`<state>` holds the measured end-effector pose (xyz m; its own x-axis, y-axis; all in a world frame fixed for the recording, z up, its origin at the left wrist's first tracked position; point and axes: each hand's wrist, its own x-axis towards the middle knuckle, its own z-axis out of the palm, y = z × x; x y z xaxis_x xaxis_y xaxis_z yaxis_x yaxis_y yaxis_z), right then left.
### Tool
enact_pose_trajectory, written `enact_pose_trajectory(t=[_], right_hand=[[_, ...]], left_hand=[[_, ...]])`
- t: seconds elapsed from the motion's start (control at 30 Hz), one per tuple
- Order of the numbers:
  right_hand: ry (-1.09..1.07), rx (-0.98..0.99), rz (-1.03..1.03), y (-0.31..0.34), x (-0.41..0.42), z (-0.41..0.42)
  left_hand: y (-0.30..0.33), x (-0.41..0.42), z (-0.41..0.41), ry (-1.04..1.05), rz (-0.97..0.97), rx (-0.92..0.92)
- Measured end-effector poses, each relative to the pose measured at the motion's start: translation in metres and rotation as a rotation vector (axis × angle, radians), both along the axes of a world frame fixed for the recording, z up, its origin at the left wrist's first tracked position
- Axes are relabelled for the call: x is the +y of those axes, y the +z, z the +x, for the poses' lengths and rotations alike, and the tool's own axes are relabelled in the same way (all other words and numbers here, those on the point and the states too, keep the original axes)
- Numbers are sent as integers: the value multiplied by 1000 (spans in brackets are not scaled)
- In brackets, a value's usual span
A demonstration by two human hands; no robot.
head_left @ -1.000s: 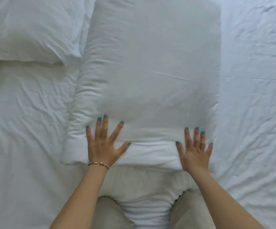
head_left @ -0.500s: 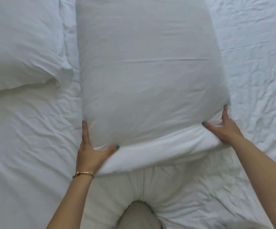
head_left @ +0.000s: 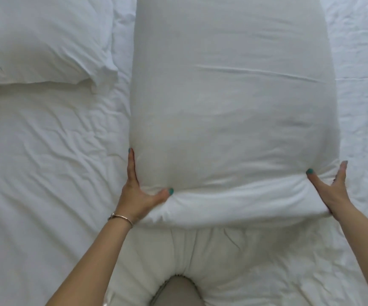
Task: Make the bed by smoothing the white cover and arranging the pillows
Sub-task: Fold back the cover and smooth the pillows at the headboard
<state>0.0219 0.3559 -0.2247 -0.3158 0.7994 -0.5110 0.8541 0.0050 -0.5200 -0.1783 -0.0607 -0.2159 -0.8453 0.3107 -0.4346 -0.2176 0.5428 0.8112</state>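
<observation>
The left hand (head_left: 137, 195) grips the near left corner of the large pillow (head_left: 233, 107): its thumb presses into the top face at the seam, its fingers (head_left: 131, 166) run straight along the pillow's left side. A thin bracelet (head_left: 121, 218) sits on that wrist. The right hand (head_left: 330, 191) holds the near right corner the same way, thumb pushed onto the top, the other fingers spread along the outer edge (their tips partly hidden behind the fabric).

The pillow is plump and white, with one long crease across its upper half and a flattened flap of case along its near edge. It lies lengthwise in the middle of the white cover (head_left: 46, 173), which is rumpled with many small wrinkles. A second pillow (head_left: 41, 38) lies at the far left, apart from the first. A knee (head_left: 176, 291) dents the cover at the near edge.
</observation>
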Motion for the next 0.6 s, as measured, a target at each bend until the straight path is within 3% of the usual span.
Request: enact_pose_trajectory(t=[0.13,0.3,0.6], right_hand=[[175,154,103,13,-9,30],[399,103,53,32,-5,52],[320,-5,95,12,-14,27]], left_hand=[[1,-2,17,17,49,11],[3,5,16,-4,34,-40],[-25,28,14,66,49,179]])
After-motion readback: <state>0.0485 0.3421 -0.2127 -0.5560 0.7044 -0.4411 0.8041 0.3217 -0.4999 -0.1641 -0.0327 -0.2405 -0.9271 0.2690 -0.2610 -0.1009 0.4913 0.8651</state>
